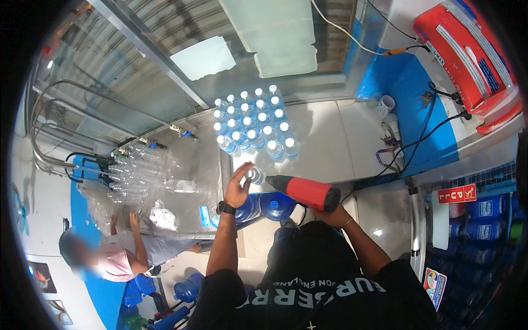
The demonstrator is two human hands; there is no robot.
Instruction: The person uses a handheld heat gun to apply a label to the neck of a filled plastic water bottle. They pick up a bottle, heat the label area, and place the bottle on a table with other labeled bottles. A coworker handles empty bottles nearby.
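Note:
My right hand (335,215) grips the handle of a red and black heat gun (307,192). Its dark nozzle points left at a small clear plastic bottle (257,177) with a white cap, upright near the front edge of the white counter. Beside that bottle is my left hand (236,190), a dark watch on its wrist. The thumb and straight fingers lie on either side of the cap; whether they grip it is unclear. Just beyond stand several rows of capped bottles (251,121) with bluish labels.
A metal sink counter (192,159) on the left holds several uncapped clear bottles (140,169) under taps. Another person (119,255) reaches into plastic there. Blue water jugs (277,205) stand below the counter edge. Cables (429,119), a mug (386,105) and a red machine (466,57) are at right.

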